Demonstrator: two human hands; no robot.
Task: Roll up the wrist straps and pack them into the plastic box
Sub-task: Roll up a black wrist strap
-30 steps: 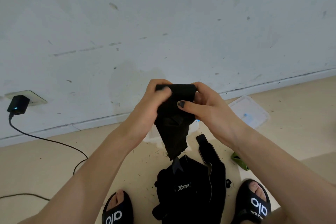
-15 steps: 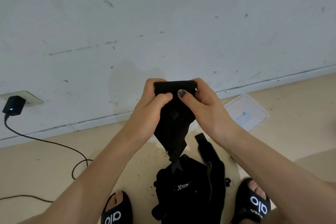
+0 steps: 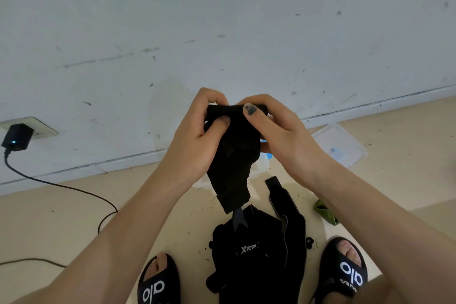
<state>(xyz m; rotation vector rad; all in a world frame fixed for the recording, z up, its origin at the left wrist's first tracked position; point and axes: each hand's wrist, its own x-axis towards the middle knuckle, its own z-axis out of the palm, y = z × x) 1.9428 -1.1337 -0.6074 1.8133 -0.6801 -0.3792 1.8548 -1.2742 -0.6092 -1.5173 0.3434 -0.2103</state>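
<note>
- Black wrist strap (image 3: pixel 233 155) held up in front of the wall, between both hands; its top edge is folded into a narrow roll, the loose tail hangs down to just above the pile below.
- Left hand (image 3: pixel 195 140) grips the roll's left end, fingers curled over the top, thumb pressed on the fabric's near face.
- Right hand (image 3: pixel 283 136) grips the right end the same way; thumb with a dark-painted nail lies across the roll's front.
- Plastic box (image 3: pixel 261 164): translucent, on the floor behind the strap, mostly hidden by strap and hands. Its lid (image 3: pixel 341 145) lies flat on the floor to the right, near the wall.
- Pile of black straps (image 3: pixel 259 254) on the floor between the feet; white lettering "XTEP" readable on it.
- Black slides (image 3: pixel 345 271) on both feet, white mark reading roughly "olo"; smaller text below it too blurred to read.
- Black charger (image 3: pixel 17 137) plugged into a wall socket at left, small blue light lit, cable (image 3: pixel 74 190) trailing over the floor.
- Small green object (image 3: pixel 325 212) beside the right forearm; cannot tell what.
</note>
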